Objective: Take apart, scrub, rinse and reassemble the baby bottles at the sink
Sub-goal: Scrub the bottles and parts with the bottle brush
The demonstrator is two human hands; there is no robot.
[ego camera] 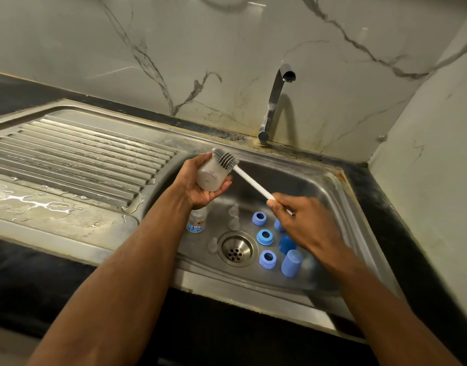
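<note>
Our left hand (200, 184) cups the light, wet-slick bottle (212, 175) round its body; our right hand (298, 220) pinches the stiff brush (243, 173) handle.

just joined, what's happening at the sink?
A person is scrubbing baby bottles. The left hand holds a clear plastic bottle body; the right hand grips a white-handled grey bristle brush at its mouth. In the steel sink basin lie blue collar rings, blue caps, clear teats and another bottle. No water runs from the tap.
</note>
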